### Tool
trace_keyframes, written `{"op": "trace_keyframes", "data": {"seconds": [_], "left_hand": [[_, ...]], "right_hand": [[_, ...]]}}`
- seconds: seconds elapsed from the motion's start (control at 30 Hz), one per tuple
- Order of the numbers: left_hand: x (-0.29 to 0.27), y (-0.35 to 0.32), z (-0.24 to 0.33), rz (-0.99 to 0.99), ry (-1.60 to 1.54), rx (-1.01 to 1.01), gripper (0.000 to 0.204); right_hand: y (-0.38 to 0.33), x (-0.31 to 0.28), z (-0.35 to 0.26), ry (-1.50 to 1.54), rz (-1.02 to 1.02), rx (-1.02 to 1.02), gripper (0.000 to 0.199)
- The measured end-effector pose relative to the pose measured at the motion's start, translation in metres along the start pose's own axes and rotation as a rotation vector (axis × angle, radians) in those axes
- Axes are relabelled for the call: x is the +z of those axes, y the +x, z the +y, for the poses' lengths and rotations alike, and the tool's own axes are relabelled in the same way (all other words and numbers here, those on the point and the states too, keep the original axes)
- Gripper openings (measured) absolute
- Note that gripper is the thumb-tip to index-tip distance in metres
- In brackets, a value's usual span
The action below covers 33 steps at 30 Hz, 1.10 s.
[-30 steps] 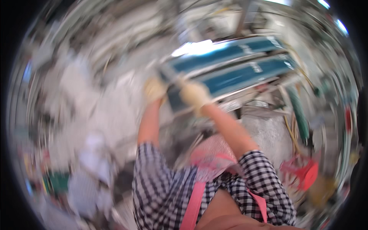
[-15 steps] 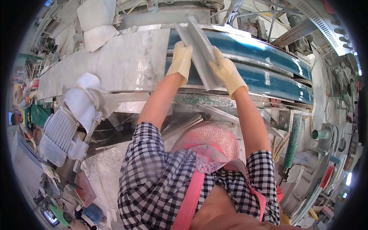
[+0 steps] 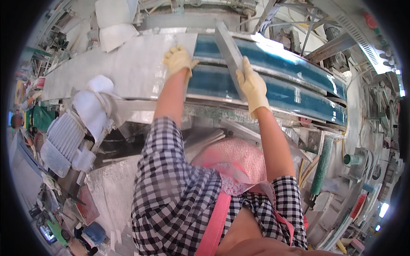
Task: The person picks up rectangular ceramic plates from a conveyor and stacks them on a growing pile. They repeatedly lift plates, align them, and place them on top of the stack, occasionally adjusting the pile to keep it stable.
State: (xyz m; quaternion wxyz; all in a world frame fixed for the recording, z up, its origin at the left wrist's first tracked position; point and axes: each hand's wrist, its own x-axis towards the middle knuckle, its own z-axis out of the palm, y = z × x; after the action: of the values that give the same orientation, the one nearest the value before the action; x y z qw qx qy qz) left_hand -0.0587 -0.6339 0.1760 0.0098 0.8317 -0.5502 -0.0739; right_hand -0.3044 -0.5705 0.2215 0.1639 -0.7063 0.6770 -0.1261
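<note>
My left hand [image 3: 177, 60], in a pale yellow rubber glove, lies on or just above the white slab [image 3: 124, 64] with its fingers spread and nothing in it. The gloved right hand [image 3: 253, 87] is closed on the near part of a long grey strip [image 3: 230, 55], its thumb and fingers along the right side. The strip slants across two wet blue conveyor belts [image 3: 294, 91], far end to the left. Whether it touches the belts, I cannot tell.
A crumpled white cloth [image 3: 92, 100] hangs over machinery beside a ribbed grey motor [image 3: 66, 138] on the left. Beyond the belts run metal beams and pipes. A green roller [image 3: 322, 166] stands at the right. Far left, part of another person's arm [image 3: 32, 99] shows.
My left hand has let go of the grey strip and moved left over the white slab. The right hand keeps hold; the strip has turned and now shows a single narrow face.
</note>
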Motion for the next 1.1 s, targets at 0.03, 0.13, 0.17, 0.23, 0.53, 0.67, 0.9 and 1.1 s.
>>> {"op": "trace_keyframes", "data": {"seconds": [0.03,0.13,0.17,0.23,0.53,0.67,0.9,1.1], "left_hand": [[0.0,0.004,0.001,-0.079,0.013,-0.028,0.085],[0.003,0.012,0.01,-0.136,-0.005,-0.071,0.077],[0.004,0.014,0.015,-0.169,0.012,-0.107,0.074],[0.005,0.017,0.022,-0.145,-0.019,-0.166,0.065],[-0.036,0.025,-0.03,0.066,-0.349,0.5,0.019],[-0.019,-0.022,0.025,0.018,-0.758,0.65,0.024],[-0.021,-0.035,0.052,-0.144,-1.286,0.188,0.044],[-0.001,0.005,-0.06,0.265,0.061,-0.008,0.066]], "right_hand": [[0.0,0.001,0.002,0.021,0.023,-0.023,0.061],[-0.003,0.002,0.008,0.028,0.02,-0.024,0.06],[-0.004,0.002,0.009,0.02,-0.002,-0.006,0.06],[-0.003,0.0,0.009,0.026,0.009,-0.027,0.06],[0.004,0.002,0.01,0.018,0.006,0.009,0.059],[0.001,0.0,0.016,0.059,0.061,-0.065,0.073],[0.001,-0.002,0.021,0.083,0.051,-0.127,0.074],[-0.002,-0.003,0.023,0.108,0.053,-0.108,0.071]]}}
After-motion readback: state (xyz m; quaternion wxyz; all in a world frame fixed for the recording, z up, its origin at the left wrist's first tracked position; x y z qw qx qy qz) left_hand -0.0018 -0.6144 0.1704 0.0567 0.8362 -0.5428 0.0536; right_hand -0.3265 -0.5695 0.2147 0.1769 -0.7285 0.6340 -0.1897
